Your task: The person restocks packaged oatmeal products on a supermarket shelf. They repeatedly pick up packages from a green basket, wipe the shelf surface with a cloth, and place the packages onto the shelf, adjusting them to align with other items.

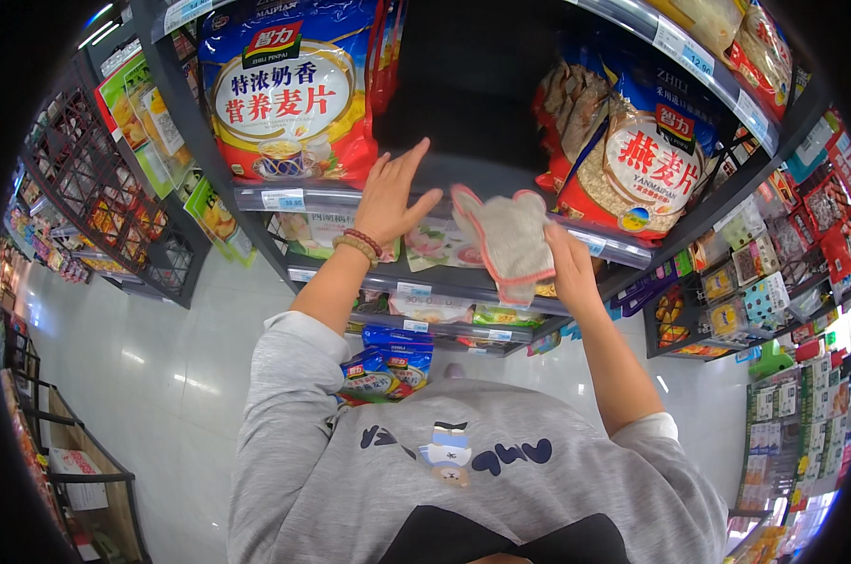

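Note:
My right hand (570,264) grips a grey-white knitted cloth (511,243) with a pink-red border, slightly blurred, its shape somewhat like a glove. It is held in front of the shelf's edge (468,201). With fingers apart and nothing in it, my left hand (392,197) reaches over the same edge; whether it touches the shelf I cannot tell. Bead bracelets (358,247) circle that wrist. Left of this hand a large bag of cereal flakes (291,106) stands upright. Clear-fronted bags of oat flakes (637,155) stand to the right. Between them is a dark gap (468,92) showing bare shelf.
Lower shelves hold flat packets (439,243) behind price tags (415,289). Blue cereal bags (390,363) are low down, close to my body. Wire racks (115,190) rise on the left, and hanging packets (743,289) on the right. Shiny floor (186,366) shows between fixtures.

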`<state>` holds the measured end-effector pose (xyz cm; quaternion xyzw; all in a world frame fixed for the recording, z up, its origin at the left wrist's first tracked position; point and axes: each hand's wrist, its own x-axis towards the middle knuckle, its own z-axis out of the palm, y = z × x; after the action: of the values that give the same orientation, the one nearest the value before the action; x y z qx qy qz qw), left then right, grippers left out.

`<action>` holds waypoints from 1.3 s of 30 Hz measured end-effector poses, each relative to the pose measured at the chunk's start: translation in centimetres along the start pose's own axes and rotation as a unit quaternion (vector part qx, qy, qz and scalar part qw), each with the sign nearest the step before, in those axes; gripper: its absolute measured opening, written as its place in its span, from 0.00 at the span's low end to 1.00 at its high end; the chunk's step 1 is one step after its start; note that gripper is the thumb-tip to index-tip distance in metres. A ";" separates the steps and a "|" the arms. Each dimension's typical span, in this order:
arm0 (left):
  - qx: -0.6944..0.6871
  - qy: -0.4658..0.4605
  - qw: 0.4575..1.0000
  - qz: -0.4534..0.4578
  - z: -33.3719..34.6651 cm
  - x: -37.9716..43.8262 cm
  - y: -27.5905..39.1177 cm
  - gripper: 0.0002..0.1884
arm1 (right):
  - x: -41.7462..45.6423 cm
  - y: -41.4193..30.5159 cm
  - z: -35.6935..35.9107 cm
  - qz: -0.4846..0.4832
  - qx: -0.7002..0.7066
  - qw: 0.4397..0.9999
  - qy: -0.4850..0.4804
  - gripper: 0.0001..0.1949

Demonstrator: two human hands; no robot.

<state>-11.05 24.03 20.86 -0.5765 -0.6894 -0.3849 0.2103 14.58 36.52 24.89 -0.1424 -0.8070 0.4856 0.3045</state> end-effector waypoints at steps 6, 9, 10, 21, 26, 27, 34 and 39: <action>-0.135 0.075 0.988 -0.021 -1.0 -0.8 1.6 0.22 | -5.7 3.4 0.7 0.116 0.100 0.988 -0.020 0.21; -0.186 0.063 0.980 -0.041 -0.8 -3.8 3.4 0.20 | -8.1 4.5 0.6 0.192 0.172 0.966 -0.008 0.22; -0.217 0.039 0.974 -0.060 -0.4 -5.3 3.9 0.20 | -8.6 4.5 0.6 0.200 0.164 0.966 -0.010 0.22; -0.605 -0.153 0.516 -0.587 3.7 -18.4 9.4 0.34 | -9.7 3.1 2.8 0.236 0.186 0.943 -0.144 0.19; -0.736 0.000 0.384 -0.557 1.6 -16.8 10.6 0.17 | -7.3 2.0 7.4 -0.069 -0.102 0.926 -0.355 0.22; -0.694 0.020 0.388 -0.606 2.5 -17.5 10.5 0.17 | -7.1 3.1 7.5 -0.053 -0.086 0.931 -0.351 0.19; 0.070 -0.262 0.942 -0.199 5.8 -36.2 7.8 0.20 | -8.2 15.3 8.6 0.280 0.001 0.864 -0.418 0.17; -0.083 -0.202 0.809 -0.545 6.6 -40.9 12.1 0.10 | -9.2 23.3 12.3 0.307 -0.046 0.790 -0.528 0.16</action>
<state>11.62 3.69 -9.71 -0.1858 -0.8829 -0.3670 -0.2265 12.38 34.49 -2.82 -0.1183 -0.7771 0.5154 -0.3413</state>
